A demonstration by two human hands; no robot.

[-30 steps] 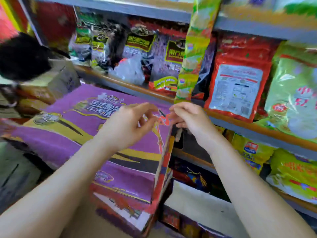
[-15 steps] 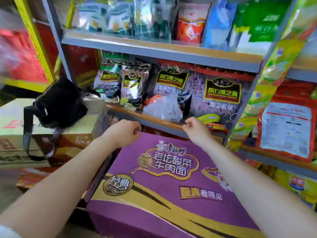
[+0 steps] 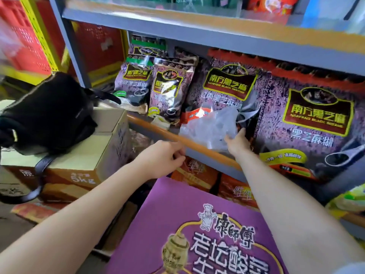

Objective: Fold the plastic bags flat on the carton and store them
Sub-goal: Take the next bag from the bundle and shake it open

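Nearest me, the purple carton (image 3: 189,224) is lying flat, its lower part cut off by the frame. My left hand (image 3: 164,158) is hovering above its far edge, fingers curled on nothing I can make out. Further out, my right hand (image 3: 237,142) is reaching onto the shelf (image 3: 177,138), its grip touching the crumpled plastic bags (image 3: 211,128); I cannot tell whether the fingers are pinching. I should be gathering the whole bundle, avoiding the sesame packets (image 3: 316,113). How many bags there are is unclear.
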